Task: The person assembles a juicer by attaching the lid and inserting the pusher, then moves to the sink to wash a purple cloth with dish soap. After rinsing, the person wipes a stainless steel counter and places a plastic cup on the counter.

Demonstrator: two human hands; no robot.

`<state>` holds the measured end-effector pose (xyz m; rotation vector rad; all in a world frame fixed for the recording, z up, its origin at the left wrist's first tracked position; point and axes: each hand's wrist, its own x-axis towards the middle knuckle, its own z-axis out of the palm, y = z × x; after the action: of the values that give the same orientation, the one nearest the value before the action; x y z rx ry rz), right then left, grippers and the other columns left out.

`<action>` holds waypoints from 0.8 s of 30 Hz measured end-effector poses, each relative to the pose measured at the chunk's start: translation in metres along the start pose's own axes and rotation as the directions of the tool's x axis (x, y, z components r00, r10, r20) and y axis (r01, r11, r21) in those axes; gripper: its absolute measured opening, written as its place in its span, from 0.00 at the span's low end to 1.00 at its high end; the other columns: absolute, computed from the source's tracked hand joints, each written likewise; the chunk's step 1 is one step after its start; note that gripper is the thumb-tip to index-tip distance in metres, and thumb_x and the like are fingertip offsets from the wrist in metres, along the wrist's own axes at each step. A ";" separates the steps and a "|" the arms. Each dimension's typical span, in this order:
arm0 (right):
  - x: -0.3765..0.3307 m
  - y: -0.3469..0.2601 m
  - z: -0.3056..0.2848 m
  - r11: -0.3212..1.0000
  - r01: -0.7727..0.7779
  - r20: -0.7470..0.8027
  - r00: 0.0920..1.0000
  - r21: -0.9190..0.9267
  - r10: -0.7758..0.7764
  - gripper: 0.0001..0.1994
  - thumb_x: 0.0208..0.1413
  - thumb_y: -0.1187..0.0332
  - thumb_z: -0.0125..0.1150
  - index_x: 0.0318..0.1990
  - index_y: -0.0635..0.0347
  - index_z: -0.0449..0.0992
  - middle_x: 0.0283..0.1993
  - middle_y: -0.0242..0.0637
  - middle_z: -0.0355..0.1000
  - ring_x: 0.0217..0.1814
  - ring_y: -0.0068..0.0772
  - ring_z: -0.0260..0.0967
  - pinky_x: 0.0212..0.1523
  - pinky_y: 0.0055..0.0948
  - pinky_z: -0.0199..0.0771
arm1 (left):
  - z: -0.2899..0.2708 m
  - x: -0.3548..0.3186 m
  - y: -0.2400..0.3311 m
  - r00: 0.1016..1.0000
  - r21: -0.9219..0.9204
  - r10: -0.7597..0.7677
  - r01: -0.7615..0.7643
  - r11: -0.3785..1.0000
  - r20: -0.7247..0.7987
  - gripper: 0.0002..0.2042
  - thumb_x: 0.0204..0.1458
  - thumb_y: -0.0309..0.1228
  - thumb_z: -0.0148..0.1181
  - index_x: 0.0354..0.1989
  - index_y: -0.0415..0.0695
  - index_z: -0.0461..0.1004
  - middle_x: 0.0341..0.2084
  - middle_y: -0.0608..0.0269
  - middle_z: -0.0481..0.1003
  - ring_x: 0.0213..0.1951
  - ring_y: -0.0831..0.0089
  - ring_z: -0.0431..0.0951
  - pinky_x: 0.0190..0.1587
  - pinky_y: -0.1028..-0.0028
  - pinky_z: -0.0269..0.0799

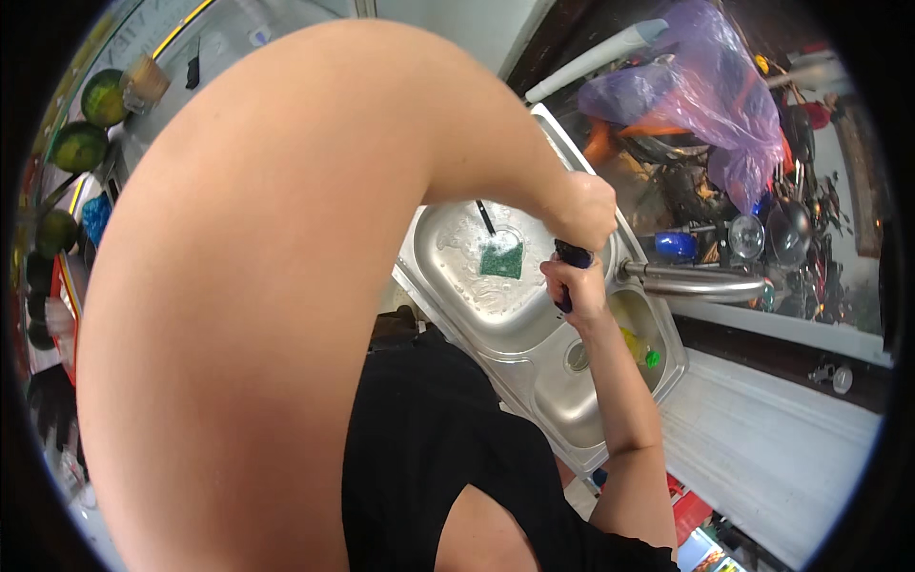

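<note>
My left arm reaches across the view, and my left hand (pixel 585 212) is closed in a fist at the sink's far rim. Just below it, my right hand (pixel 579 284) is closed too. Both grip a dark purple-black item (pixel 574 255), which shows between the fists and below my right fingers; most of it is hidden, so its kind is unclear. Beneath and left of the hands, a green scouring pad (pixel 502 258) lies in the sudsy large basin of the steel sink (pixel 477 329). Near the pad is a slim black handle (pixel 486 219), partly behind my left forearm.
A curved steel tap (pixel 701 281) stands right of my hands. The small basin holds a yellow thing and a green cap (pixel 653 358). Behind are a purple plastic bag (pixel 710 91), a blue cup (pixel 676 246) and cluttered utensils. Dark green round fruits (pixel 80 147) line the far left.
</note>
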<state>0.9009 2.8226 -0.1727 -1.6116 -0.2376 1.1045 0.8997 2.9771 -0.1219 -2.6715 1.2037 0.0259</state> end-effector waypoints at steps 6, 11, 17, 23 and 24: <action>0.010 0.006 0.003 0.787 -0.215 0.373 0.927 0.579 -0.022 0.09 0.41 0.78 0.51 0.31 0.56 0.61 0.17 0.26 0.52 0.12 0.17 0.44 0.12 0.19 0.43 | 0.003 -0.001 -0.027 0.985 -0.004 0.162 -0.162 0.987 -0.053 0.04 0.38 0.31 0.55 0.23 0.47 0.73 0.16 0.62 0.75 0.24 0.63 0.78 0.25 0.66 0.72; 0.018 0.010 0.005 0.536 -0.371 0.503 0.856 0.759 -0.120 0.10 0.42 0.79 0.52 0.31 0.56 0.59 0.17 0.27 0.52 0.11 0.17 0.44 0.11 0.18 0.41 | 0.011 0.003 -0.041 0.968 -0.029 0.231 -0.235 0.972 -0.097 0.04 0.38 0.32 0.55 0.21 0.47 0.71 0.15 0.63 0.74 0.22 0.63 0.77 0.23 0.67 0.72; 0.024 0.022 0.009 0.365 -0.464 0.550 0.816 0.807 -0.178 0.11 0.42 0.79 0.52 0.32 0.56 0.58 0.17 0.26 0.52 0.10 0.16 0.42 0.10 0.17 0.42 | 0.035 0.005 -0.042 0.958 -0.112 0.233 -0.253 0.961 -0.166 0.05 0.37 0.34 0.55 0.22 0.48 0.69 0.14 0.64 0.73 0.21 0.64 0.77 0.21 0.68 0.71; 0.030 0.010 0.009 0.244 -0.511 0.565 0.769 0.824 -0.298 0.12 0.43 0.79 0.53 0.32 0.57 0.58 0.16 0.26 0.52 0.09 0.13 0.40 0.08 0.14 0.40 | 0.041 0.008 -0.057 0.923 -0.100 0.216 -0.260 0.961 -0.319 0.06 0.39 0.35 0.53 0.21 0.48 0.66 0.12 0.65 0.71 0.20 0.64 0.76 0.19 0.67 0.70; 0.029 0.003 0.007 0.254 -0.494 0.554 0.767 0.831 -0.322 0.11 0.42 0.79 0.53 0.31 0.58 0.58 0.15 0.26 0.52 0.08 0.13 0.40 0.07 0.14 0.39 | 0.036 0.010 -0.060 0.900 -0.077 0.205 -0.253 0.964 -0.385 0.06 0.40 0.35 0.52 0.21 0.48 0.65 0.12 0.65 0.70 0.20 0.64 0.76 0.18 0.67 0.70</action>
<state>0.9104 2.8450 -0.1900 -0.0036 0.1462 1.4390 0.9534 3.0159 -0.1475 -2.7029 1.6800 -0.4048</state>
